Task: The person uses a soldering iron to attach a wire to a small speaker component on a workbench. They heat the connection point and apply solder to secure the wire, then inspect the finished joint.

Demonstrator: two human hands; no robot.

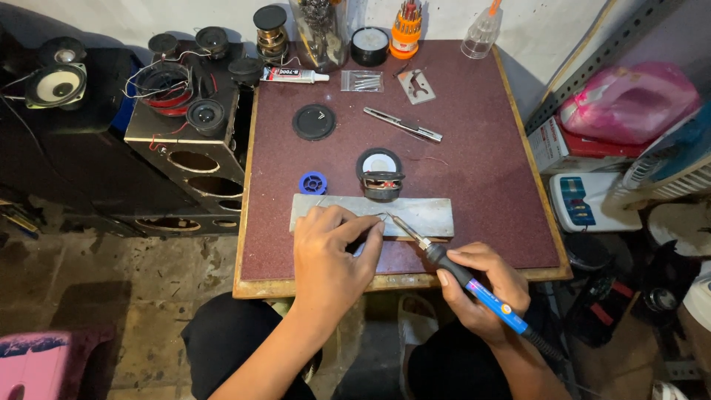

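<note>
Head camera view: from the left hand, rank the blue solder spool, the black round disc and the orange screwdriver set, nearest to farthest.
From the left hand:
1. Blue solder spool, just beyond the grey slab.
2. Black round disc, mid-table, farther back.
3. Orange screwdriver set, at the table's far edge.

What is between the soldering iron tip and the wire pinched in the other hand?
Nothing visible. The soldering iron in the right hand points its tip straight at the thin wire end pinched by the left hand, over the grey metal slab. The small speaker sits behind, clear of that line.
</note>
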